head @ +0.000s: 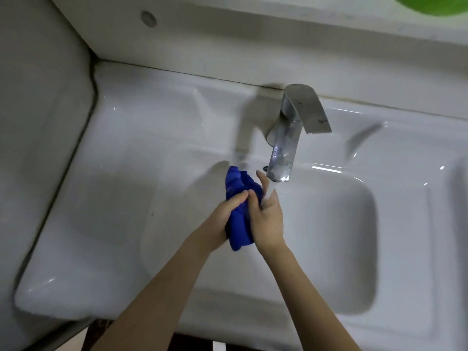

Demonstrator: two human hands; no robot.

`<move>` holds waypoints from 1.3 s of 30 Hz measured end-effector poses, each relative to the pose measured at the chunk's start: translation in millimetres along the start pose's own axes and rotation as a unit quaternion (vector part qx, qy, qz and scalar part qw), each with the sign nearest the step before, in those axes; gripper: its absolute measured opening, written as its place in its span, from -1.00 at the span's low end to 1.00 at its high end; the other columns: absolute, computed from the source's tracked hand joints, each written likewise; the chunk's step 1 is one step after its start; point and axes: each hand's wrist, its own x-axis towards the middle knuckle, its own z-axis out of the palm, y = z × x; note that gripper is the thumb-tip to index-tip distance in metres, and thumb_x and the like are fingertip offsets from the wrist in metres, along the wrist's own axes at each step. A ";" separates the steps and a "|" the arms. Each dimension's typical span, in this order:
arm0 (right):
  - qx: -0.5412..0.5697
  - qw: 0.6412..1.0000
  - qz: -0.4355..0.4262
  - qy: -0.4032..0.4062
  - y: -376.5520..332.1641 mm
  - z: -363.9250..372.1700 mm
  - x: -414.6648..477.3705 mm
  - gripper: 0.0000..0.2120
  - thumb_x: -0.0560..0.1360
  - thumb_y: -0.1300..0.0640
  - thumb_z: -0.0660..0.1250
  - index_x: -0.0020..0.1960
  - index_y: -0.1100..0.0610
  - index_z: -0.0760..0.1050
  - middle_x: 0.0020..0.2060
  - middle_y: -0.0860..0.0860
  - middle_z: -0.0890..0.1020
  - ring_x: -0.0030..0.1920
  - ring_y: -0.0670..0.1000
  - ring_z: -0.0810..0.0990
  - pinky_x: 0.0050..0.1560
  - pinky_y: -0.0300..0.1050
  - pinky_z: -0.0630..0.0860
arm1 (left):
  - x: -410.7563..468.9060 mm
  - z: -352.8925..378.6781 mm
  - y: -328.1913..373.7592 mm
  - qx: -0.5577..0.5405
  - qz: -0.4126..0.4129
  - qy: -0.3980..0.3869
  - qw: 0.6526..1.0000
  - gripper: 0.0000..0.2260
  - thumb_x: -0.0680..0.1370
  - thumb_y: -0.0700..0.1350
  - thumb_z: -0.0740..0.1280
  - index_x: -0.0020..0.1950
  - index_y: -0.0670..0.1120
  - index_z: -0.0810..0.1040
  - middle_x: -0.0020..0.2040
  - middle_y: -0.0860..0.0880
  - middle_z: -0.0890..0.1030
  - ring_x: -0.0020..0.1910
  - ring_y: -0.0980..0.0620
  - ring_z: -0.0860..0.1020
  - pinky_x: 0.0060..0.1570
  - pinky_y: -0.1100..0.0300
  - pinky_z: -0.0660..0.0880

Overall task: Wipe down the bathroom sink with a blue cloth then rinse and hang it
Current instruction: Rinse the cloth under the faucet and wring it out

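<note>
A bunched blue cloth [238, 211] is held over the white sink [329, 224], just left of the running water. My left hand [224, 219] grips the cloth from the left side. My right hand [268, 219] holds it from the right, thumb pressed onto the cloth and fingers reaching up into the stream. The chrome tap [291, 133] stands behind, and water falls from its spout onto my right fingers.
A flat white sink deck [114, 198] spreads to the left, bounded by a grey tiled wall [38, 122]. A ledge [253, 46] runs behind the tap. A green object [435, 5] shows at the top right corner.
</note>
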 end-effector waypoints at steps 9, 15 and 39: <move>-0.012 0.992 -0.004 0.122 15.1 -9.6 -7.3 -0.81 0.53 0.04 0.39 0.11 0.05 0.51 -0.14 -0.10 0.58 -0.17 -0.14 0.54 -0.10 -0.33 0.47 | 4.5 -7.0 -0.7 0.111 0.068 0.037 0.991 -0.73 0.55 -0.08 0.41 0.23 -0.11 0.58 0.15 -0.17 0.66 0.14 -0.16 0.64 0.17 -0.02 0.57; 0.017 0.979 0.104 0.177 25.6 -45.5 -4.9 -0.81 0.44 0.02 0.46 -0.06 0.12 0.62 -0.26 -0.01 0.67 -0.25 0.02 0.63 -0.17 -0.06 0.61 | 21.4 8.8 -5.5 0.151 0.033 0.088 0.984 -0.66 0.38 -0.08 0.55 0.11 -0.11 0.64 0.00 -0.13 0.72 -0.01 -0.16 0.70 0.09 -0.15 0.62; 0.028 0.998 0.059 0.025 19.1 19.2 6.5 -0.83 0.65 0.08 0.15 -0.09 0.13 0.30 -0.20 0.04 0.46 -0.26 -0.11 0.43 -0.28 -0.32 0.45 | -2.1 -45.1 17.3 0.201 0.150 0.218 0.943 -0.82 0.57 0.06 0.34 0.12 0.06 0.58 0.06 0.03 0.67 0.03 0.01 0.65 0.06 0.03 0.61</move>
